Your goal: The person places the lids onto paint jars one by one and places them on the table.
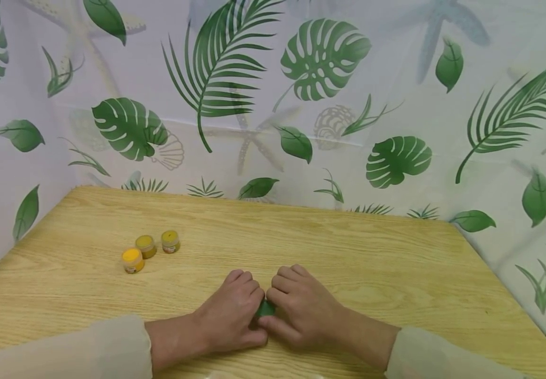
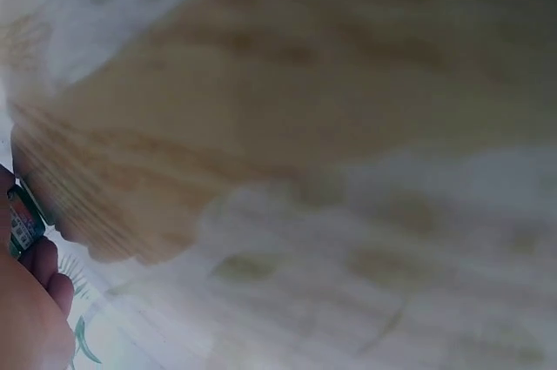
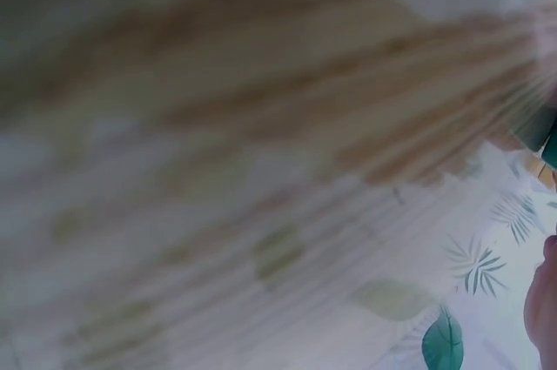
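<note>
Both hands meet near the front of the table around a small green jar (image 1: 266, 308), mostly hidden by the fingers. My left hand (image 1: 235, 310) grips its left side with curled fingers. From the right, my right hand (image 1: 301, 310) holds it, the thumb lying along the near side. In the left wrist view, a printed label shows on the jar (image 2: 26, 220) between the fingers. Only a green edge of the jar (image 3: 550, 151) appears in the right wrist view. Whether its lid is loose is hidden.
Three small jars stand at the table's left: a bright yellow jar (image 1: 132, 261), a mustard jar (image 1: 146, 247) close behind it and an olive-yellow jar (image 1: 170, 242) to their right. A leaf-printed cloth (image 1: 263, 121) hangs behind the wood-grain table (image 1: 396, 263).
</note>
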{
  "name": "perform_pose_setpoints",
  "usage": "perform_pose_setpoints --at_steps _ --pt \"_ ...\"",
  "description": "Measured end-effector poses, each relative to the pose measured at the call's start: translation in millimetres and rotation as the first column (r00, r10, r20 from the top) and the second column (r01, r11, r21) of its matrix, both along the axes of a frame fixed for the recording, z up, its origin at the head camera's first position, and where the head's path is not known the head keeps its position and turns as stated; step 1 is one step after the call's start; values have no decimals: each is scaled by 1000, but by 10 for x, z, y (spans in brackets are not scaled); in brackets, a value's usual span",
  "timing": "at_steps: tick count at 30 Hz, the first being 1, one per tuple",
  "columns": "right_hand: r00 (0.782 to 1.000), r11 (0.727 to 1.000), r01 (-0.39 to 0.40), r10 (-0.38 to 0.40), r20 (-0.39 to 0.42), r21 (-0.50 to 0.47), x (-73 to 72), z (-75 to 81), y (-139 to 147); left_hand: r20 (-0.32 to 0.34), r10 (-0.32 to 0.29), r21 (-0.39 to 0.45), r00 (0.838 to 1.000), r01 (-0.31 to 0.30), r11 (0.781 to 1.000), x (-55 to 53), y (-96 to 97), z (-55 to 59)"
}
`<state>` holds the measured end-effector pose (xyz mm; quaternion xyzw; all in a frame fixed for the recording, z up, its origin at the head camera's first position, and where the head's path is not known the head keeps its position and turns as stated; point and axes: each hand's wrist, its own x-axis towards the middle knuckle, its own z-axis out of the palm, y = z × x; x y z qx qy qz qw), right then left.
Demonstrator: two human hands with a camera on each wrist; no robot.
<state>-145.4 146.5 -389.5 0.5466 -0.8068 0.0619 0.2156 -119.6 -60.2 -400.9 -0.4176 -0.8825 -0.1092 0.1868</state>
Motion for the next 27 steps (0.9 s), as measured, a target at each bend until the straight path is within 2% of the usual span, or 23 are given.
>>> perform_pose_setpoints --at_steps 5,8,13,18,22,27 --pt "998 998 -59 58 33 38 -50 26 57 25 -8 6 1000 8 1000 -8 -29 18" --pt "995 994 -80 76 59 73 -55 24 83 63 -1 -2 998 1 1000 10 -87 24" --pt "991 990 -35 17 132 134 -48 13 165 151 64 -36 987 -59 998 47 -303 42" --pt "995 993 24 -35 95 112 -120 -20 386 191 154 -60 969 -145 988 22 -660 92" --pt "994 992 90 -95 50 91 -182 -41 645 169 223 -98 960 -208 973 -1 -979 114" --pt "985 983 170 -173 29 70 -260 -27 1031 100 303 -174 948 -284 943 0 -1315 140"
